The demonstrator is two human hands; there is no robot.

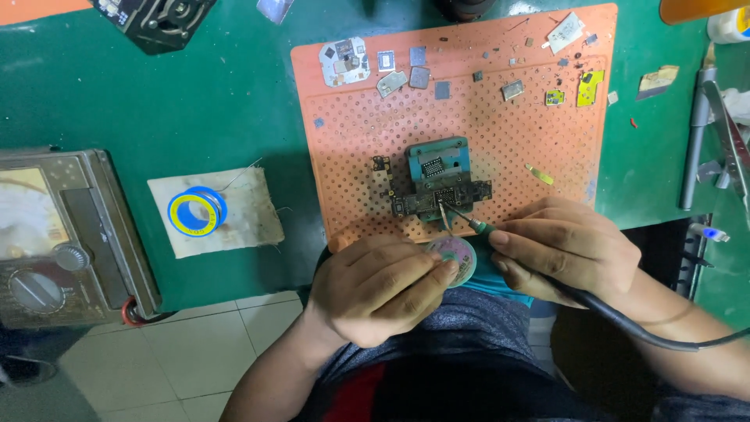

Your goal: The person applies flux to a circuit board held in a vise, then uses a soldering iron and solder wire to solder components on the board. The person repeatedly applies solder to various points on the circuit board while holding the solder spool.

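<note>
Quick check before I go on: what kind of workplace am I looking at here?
Most likely an electronics repair bench. The right hand holds a soldering iron to a circuit board clamped on an orange perforated work mat, with a solder spool and an analog multimeter nearby.

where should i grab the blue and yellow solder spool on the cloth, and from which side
Take the solder spool from straight above, fingers across its round outer rim. It lies flat on the cloth with its hole facing up, and no side wall shows to pinch.
</note>
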